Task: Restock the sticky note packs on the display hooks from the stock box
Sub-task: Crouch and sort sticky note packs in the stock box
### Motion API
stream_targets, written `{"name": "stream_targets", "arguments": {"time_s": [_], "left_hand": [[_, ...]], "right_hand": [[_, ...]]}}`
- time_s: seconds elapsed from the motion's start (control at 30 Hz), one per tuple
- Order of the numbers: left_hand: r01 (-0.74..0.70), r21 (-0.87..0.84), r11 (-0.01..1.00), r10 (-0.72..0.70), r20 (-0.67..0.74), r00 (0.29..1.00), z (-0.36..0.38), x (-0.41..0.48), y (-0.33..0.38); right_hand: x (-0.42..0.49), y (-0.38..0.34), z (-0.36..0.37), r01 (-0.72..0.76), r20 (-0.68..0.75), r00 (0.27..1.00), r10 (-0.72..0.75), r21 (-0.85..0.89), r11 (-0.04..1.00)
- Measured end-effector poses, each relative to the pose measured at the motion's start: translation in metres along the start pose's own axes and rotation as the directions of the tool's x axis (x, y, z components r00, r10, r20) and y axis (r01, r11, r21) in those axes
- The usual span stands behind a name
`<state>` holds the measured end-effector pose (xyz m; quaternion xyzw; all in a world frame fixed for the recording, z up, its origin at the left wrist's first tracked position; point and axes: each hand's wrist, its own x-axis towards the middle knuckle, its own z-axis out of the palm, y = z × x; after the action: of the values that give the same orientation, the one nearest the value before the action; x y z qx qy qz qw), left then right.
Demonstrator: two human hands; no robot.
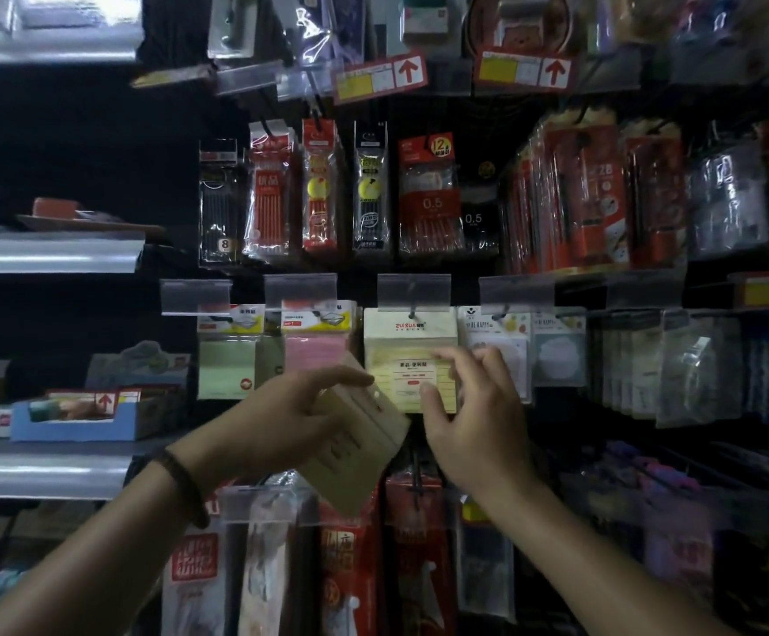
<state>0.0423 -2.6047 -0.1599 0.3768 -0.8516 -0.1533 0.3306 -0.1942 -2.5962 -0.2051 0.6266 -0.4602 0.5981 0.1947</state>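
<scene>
At the centre of the frame the left hand (pixel 290 415), a dark bracelet (pixel 185 488) on its wrist, grips a beige sticky note pack (pixel 364 438) tilted, its punched top end toward the display. Just right of it, a yellow pack (pixel 407 355) hangs on a hook (pixel 412 311). The right hand (pixel 474 415) lies against that pack's lower right corner, thumb across the front and fingers (pixel 469 360) loosely bent at the edge; I cannot tell whether it pinches. Green (pixel 226 369) and pink (pixel 316 351) packs hang to the left, pen packs (pixel 428 199) above.
</scene>
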Motion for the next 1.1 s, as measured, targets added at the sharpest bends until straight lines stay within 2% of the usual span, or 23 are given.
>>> {"name": "stream_targets", "arguments": {"time_s": [0.1,0.23,0.33,0.5,0.6,0.67,0.73,0.9,1.1], "left_hand": [[-0.078,-0.296,0.952,0.058,-0.076,0.995,0.013,-0.018,0.0],[-0.171,-0.415,0.893,0.116,-0.154,0.981,0.026,-0.018,-0.001],[-0.205,-0.46,0.864,0.129,-0.192,0.973,0.036,-0.011,0.0],[-0.285,-0.326,0.902,0.125,-0.433,0.893,0.048,0.015,-0.001],[-0.276,-0.104,0.955,0.175,-0.553,0.815,0.049,0.031,-0.004],[-0.274,-0.012,0.962,0.213,-0.599,0.772,0.05,0.04,-0.005],[-0.283,0.005,0.959,0.225,-0.619,0.753,0.049,0.048,-0.004],[-0.275,0.064,0.959,0.256,-0.609,0.751,0.045,0.062,-0.005],[-0.253,0.076,0.964,0.253,-0.541,0.802,0.039,0.066,-0.008]], "right_hand": [[-0.028,-0.006,-0.001,-0.031,0.031,0.999,0.026,0.177,0.984],[-0.038,-0.012,0.002,-0.221,0.095,0.975,0.201,0.515,0.828],[-0.031,-0.011,0.005,-0.299,0.061,0.94,0.336,0.624,0.722],[-0.011,-0.007,0.005,-0.278,0.013,0.927,0.374,0.693,0.665],[0.003,-0.002,0.01,-0.254,-0.021,0.928,0.372,0.693,0.675],[0.01,-0.001,0.013,-0.233,-0.037,0.936,0.351,0.683,0.692],[0.015,0.001,0.015,-0.206,-0.064,0.94,0.334,0.674,0.709],[0.027,0.009,0.018,-0.182,-0.1,0.948,0.301,0.606,0.775],[0.033,0.017,0.018,-0.141,-0.133,0.966,0.222,0.449,0.882]]}}
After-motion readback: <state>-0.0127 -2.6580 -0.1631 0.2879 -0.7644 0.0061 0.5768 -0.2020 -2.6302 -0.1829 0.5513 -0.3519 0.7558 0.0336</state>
